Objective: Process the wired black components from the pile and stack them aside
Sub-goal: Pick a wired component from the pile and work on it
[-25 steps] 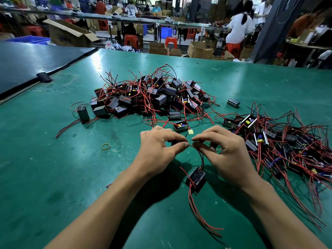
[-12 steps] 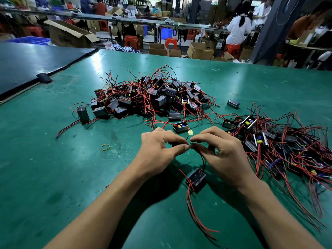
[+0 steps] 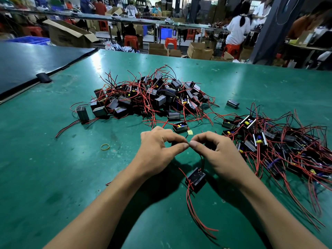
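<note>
My left hand [image 3: 159,150] and my right hand [image 3: 218,155] meet fingertip to fingertip above the green table [image 3: 53,177]. Both pinch the thin wire ends of one black component [image 3: 195,178], which hangs just below them with red wires trailing toward me. A big pile of wired black components [image 3: 152,97] lies beyond my hands. A second heap of components [image 3: 280,146] with red wires spreads out at the right.
A yellow rubber band [image 3: 105,146] lies left of my hands. A lone black box [image 3: 232,104] sits between the two heaps, another [image 3: 83,113] stands at the pile's left edge. A dark mat [image 3: 27,63] covers the far left. People work at benches behind.
My two hands have drawn slightly closer together at the wire ends. The component under them has barely shifted.
</note>
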`<state>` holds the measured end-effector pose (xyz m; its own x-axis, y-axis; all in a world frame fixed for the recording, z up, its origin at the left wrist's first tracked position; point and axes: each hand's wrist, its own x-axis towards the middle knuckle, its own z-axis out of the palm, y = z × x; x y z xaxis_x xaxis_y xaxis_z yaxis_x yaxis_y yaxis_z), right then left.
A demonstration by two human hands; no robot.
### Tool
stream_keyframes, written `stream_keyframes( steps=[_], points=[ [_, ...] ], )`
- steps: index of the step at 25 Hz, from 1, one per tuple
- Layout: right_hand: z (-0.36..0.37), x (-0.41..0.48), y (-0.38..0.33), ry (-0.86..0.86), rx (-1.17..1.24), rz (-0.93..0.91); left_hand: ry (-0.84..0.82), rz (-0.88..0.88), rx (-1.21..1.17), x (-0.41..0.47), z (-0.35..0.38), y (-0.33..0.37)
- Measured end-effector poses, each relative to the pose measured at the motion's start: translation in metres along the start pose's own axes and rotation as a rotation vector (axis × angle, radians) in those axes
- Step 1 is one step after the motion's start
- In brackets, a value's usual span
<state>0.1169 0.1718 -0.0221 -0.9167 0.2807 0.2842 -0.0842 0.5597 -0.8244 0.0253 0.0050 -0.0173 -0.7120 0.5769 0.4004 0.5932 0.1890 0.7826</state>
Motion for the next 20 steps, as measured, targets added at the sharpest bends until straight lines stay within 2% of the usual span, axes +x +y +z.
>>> stream_keyframes(
  steps=[6, 9, 12, 16, 20],
  points=[
    [0.003, 0.003, -0.006, -0.120, 0.274, 0.208, 0.077, 0.078, 0.092, -0.002, 0.005, 0.001],
    [-0.001, 0.002, -0.004, -0.113, 0.272, 0.223, 0.087, 0.074, 0.149, -0.002, 0.006, -0.001],
    [-0.007, 0.000, -0.001, -0.063, 0.143, 0.113, 0.085, 0.048, 0.129, -0.002, 0.005, -0.003],
    [-0.008, 0.000, 0.002, 0.059, -0.291, -0.240, 0.055, 0.022, 0.151, -0.001, 0.005, -0.003],
    [-0.006, -0.001, 0.004, 0.135, -0.510, -0.414, 0.020, -0.003, 0.144, 0.000, 0.004, -0.007]
  ],
)
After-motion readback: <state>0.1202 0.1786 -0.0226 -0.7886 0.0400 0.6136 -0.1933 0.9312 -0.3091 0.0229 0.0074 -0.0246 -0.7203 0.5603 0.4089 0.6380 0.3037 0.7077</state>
